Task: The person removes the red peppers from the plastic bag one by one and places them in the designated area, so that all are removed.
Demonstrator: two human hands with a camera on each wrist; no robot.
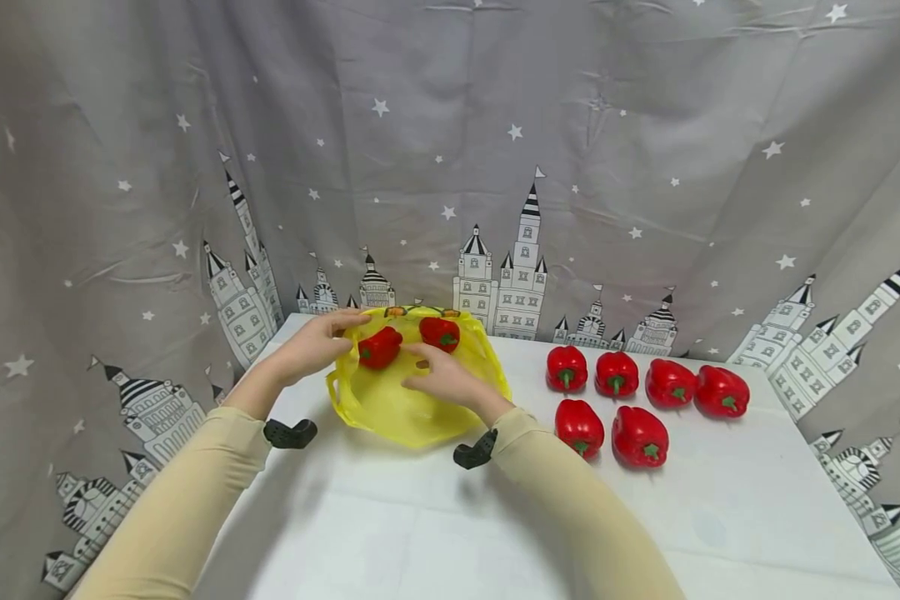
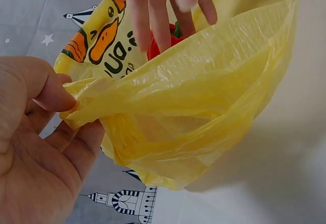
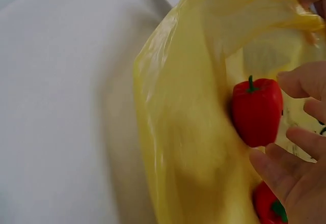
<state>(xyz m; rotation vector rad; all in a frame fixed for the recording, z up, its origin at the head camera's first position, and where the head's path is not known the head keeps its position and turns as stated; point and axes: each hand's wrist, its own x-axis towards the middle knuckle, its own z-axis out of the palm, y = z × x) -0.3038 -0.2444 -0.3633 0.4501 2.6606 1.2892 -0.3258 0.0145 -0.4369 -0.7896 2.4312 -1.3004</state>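
A yellow plastic bag (image 1: 401, 417) with a printed duck face (image 2: 104, 35) lies with its mouth spread wide. My left hand (image 1: 311, 346) pinches the bag's edge between thumb and fingers at its left side. Inside the bag are two red bell peppers: one (image 1: 379, 348) toward the left, the other (image 1: 441, 334) near the back. Over the bag's mouth is my right hand (image 1: 450, 379), its fingers spread. In the right wrist view, one pepper (image 3: 257, 112) sits just beside those fingers, with nothing held in them.
Several more red bell peppers (image 1: 640, 437) stand in two loose rows on the white table (image 1: 720, 500), right of the bag. A grey curtain (image 1: 607, 167) printed with castles and stars hangs behind the table and down its sides.
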